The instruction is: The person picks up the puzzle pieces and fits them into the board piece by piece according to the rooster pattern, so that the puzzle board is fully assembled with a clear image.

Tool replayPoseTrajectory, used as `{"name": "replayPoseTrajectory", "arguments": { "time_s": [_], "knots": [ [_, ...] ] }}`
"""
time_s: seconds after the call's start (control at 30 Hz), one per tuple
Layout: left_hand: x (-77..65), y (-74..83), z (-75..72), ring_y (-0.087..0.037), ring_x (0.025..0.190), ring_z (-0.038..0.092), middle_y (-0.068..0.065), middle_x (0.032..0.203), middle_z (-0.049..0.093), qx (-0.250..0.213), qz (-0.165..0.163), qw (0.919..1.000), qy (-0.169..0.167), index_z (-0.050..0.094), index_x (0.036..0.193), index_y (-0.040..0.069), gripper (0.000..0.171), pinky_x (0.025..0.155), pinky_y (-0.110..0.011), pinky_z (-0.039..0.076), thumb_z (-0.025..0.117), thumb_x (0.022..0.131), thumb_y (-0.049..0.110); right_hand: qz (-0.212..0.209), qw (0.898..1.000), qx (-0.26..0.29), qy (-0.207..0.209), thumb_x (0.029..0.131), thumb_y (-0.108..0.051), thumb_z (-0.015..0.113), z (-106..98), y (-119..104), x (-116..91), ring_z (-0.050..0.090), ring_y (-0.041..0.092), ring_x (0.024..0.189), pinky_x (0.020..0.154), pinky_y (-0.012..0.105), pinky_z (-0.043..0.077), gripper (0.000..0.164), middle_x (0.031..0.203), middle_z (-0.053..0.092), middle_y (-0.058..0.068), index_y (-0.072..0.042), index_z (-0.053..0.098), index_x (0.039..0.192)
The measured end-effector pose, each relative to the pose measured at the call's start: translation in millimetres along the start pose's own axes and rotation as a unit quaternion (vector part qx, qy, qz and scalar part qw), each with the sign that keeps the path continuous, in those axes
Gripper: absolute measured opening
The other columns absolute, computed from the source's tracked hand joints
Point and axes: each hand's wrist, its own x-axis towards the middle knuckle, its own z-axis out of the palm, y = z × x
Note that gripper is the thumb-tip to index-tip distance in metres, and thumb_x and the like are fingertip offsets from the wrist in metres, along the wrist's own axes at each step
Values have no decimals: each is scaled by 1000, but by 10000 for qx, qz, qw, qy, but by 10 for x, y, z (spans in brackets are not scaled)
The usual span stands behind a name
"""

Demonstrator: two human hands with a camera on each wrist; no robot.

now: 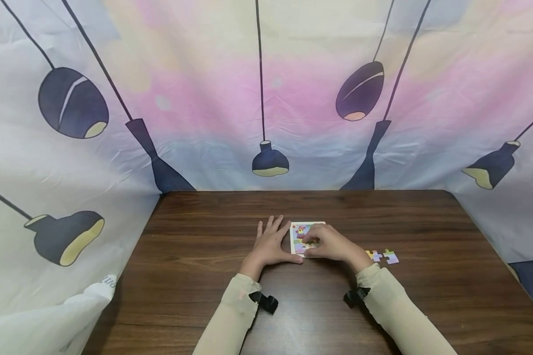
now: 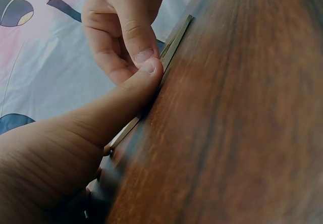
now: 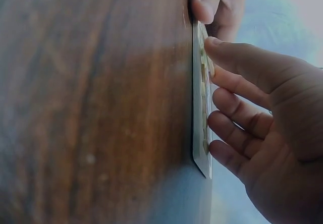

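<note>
A small jigsaw puzzle board [image 1: 291, 241] with a white border and colourful pieces lies flat on the table. My left hand [image 1: 271, 246] rests at its left side, fingers spread and straight, thumb along the near edge. Over the board's right part, my right hand [image 1: 334, 244] has its fingers bent. In the right wrist view, its thumb and index finger pinch a slightly raised puzzle piece [image 3: 210, 66] at the board's surface, while the other fingertips hover close to the board. The right hand hides part of the picture from the head view.
Two loose puzzle pieces, a pink-yellow one [image 1: 375, 255] and a green-lilac one [image 1: 391, 256], lie right of the board, near the right wrist. The brown wooden table [image 1: 195, 296] ends at a printed curtain [image 1: 222, 162] behind.
</note>
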Motion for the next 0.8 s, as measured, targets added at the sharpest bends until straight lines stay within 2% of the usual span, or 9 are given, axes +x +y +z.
{"name": "replayPoseTrajectory", "arguments": {
  "time_s": [0.53, 0.8],
  "knots": [
    [-14, -17, 14, -37, 163, 1, -12, 176, 16, -42, 42, 10000, 13, 32, 168, 15, 119, 127, -62, -7, 87, 76, 67, -40, 10000, 65, -13, 93, -19, 84, 19, -17, -11, 65, 16, 100, 88, 39, 57, 27, 112, 71, 1, -8, 80, 117],
    [-11, 4, 3, -39, 162, 3, -13, 175, 17, -21, 40, 10000, 46, 33, 167, 15, 119, 127, -63, -5, 88, 76, 67, -218, 9989, 3, 415, 94, -20, 84, -25, 48, -71, 62, 14, 88, 76, 31, 54, 23, 105, 70, -1, -11, 81, 115]
  ]
}}
